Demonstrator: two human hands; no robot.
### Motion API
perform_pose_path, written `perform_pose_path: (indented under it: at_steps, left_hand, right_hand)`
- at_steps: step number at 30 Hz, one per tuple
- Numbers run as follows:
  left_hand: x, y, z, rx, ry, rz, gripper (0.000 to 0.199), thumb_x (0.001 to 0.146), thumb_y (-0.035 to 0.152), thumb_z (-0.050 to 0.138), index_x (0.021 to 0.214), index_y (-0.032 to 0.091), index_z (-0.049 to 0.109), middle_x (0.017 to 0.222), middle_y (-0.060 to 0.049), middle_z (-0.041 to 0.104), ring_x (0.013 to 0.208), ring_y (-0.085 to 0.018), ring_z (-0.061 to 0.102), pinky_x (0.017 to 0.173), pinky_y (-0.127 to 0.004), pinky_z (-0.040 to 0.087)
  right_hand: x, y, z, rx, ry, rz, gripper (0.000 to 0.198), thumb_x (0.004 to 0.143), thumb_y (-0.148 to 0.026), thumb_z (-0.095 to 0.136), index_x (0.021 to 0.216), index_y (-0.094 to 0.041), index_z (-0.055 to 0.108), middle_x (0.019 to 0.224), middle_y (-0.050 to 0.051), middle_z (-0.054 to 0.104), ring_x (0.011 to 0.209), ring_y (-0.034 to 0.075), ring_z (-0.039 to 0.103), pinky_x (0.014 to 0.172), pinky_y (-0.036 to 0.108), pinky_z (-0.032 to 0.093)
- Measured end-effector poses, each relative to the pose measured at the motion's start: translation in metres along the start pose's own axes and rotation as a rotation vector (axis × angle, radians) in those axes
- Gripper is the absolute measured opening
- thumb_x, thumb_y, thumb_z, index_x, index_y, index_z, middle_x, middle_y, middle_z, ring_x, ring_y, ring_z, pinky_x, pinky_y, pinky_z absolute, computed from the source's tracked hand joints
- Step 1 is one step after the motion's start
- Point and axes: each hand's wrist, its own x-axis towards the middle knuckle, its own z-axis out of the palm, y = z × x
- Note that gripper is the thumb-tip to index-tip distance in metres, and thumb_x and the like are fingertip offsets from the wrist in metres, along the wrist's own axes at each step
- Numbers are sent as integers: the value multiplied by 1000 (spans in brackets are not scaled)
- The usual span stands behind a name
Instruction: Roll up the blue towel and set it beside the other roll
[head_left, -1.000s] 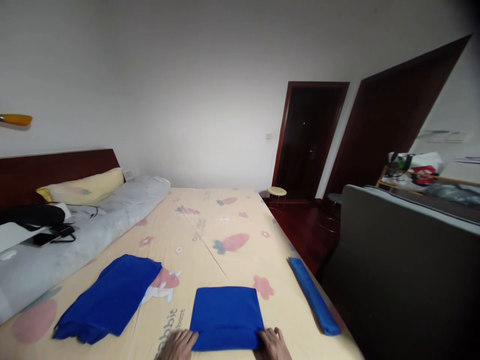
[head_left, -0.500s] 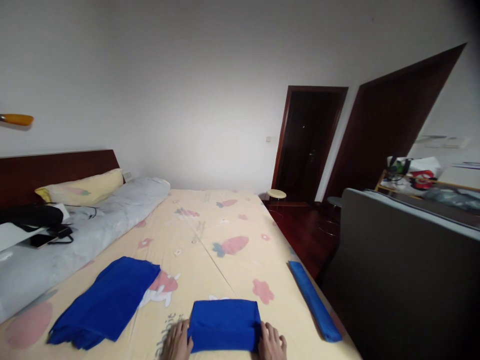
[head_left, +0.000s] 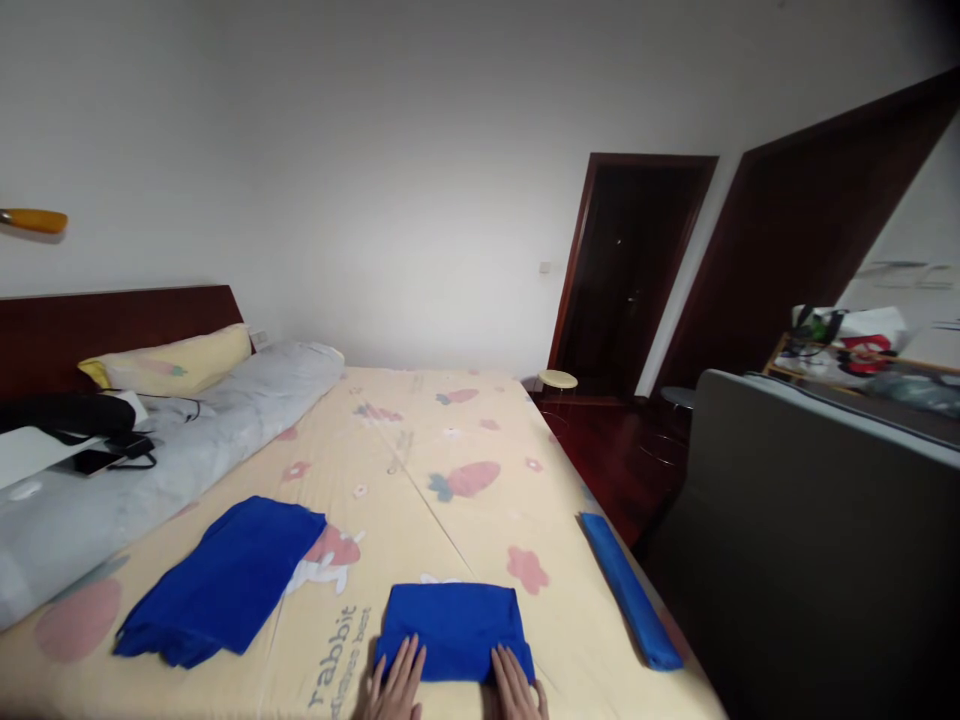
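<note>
A blue folded cloth (head_left: 456, 620) lies on the bed in front of me, its near part doubled over into a wider band. Flat on its lower left corner rests my left hand (head_left: 397, 680), fingers stretched out. My right hand (head_left: 516, 682) lies in the same way on the lower right corner, fingers extended. To the left is another blue cloth (head_left: 225, 580), loosely folded with a ruffled near end. A narrow blue folded strip (head_left: 630, 590) lies along the bed's right edge.
The bed sheet (head_left: 390, 440) carries carrot and flower prints. A grey rolled quilt (head_left: 247, 420) and a yellow pillow (head_left: 180, 360) lie by the headboard (head_left: 120, 330). A dark panel (head_left: 810, 540) stands right of the bed, and a stool (head_left: 558, 380) is near the door (head_left: 637, 280).
My hands have moved from the cloth's two sides onto its near corners, fingers now flat on top. The cloth's near part looks folded over. The view has shifted slightly.
</note>
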Motion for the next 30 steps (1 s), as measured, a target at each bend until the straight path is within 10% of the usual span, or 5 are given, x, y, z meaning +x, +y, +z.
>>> perform_pose_path:
  at_steps: [9,15,23,30]
  left_hand:
    - [26,32,-10,-32,-68,76,66,86,22,36,143,31,4,152,3,23,140,-20,33,113,-41,37]
    - [-5,-21,-50,-57,-42,9,64,91,25,33,144,37,-1,155,7,17,143,-19,26,118,-44,26]
    - [4,-4,-57,-47,-198,-170,80,74,3,29,144,32,6,157,6,12,146,-18,17,120,-55,12]
    - [18,-17,-87,-40,-295,-189,86,65,-2,29,142,36,33,155,4,33,142,-18,30,117,-48,24]
  right_hand:
    - [33,-28,12,119,41,-399,66,89,-32,40,147,-31,8,134,0,56,114,18,61,89,29,51]
    - [24,39,-22,79,-195,-133,60,91,-44,40,145,-36,15,144,1,42,127,26,50,97,47,49]
    - [37,53,-41,283,-527,-17,62,84,-22,37,144,-35,27,151,0,33,139,25,34,109,49,36]
    - [68,59,-71,336,-507,12,55,74,-16,40,124,-26,59,132,7,60,122,24,54,103,43,38]
